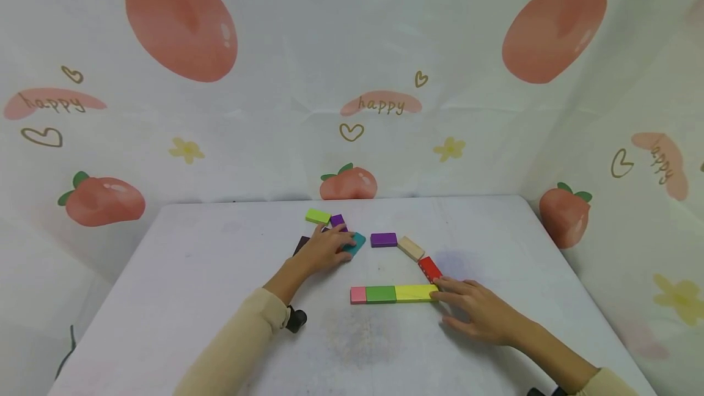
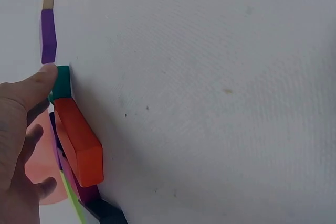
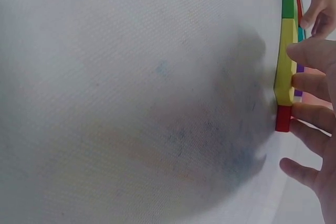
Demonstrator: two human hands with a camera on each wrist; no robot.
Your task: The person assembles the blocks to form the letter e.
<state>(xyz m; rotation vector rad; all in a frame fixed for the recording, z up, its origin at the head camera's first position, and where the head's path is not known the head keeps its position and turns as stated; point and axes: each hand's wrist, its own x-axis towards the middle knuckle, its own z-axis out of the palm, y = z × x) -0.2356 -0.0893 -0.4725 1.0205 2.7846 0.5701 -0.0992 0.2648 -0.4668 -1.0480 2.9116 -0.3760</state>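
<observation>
In the head view my left hand [image 1: 327, 248] is over the left group of blocks. Its thumb and forefinger pinch a teal block [image 1: 359, 242], whose end meets an orange-red block [image 2: 84, 142] in the left wrist view. My right hand [image 1: 484, 310] lies at the right end of a straight row, fingers spread and nearly straight. Fingertips touch the yellow part [image 1: 414, 293] and are close to a red block [image 1: 429, 268]. Left of the yellow come a green block [image 1: 381, 294] and a pink block [image 1: 358, 295]. The left palm hides part of the blocks beneath.
A purple block [image 1: 383, 239] and a pale wooden block [image 1: 411, 248] curve towards the red one. Behind my left hand are a lime block [image 1: 318, 216], another purple block [image 1: 338, 220] and a dark block [image 1: 300, 244]. A printed cloth [image 1: 275, 139] hangs behind the white table [image 1: 220, 286].
</observation>
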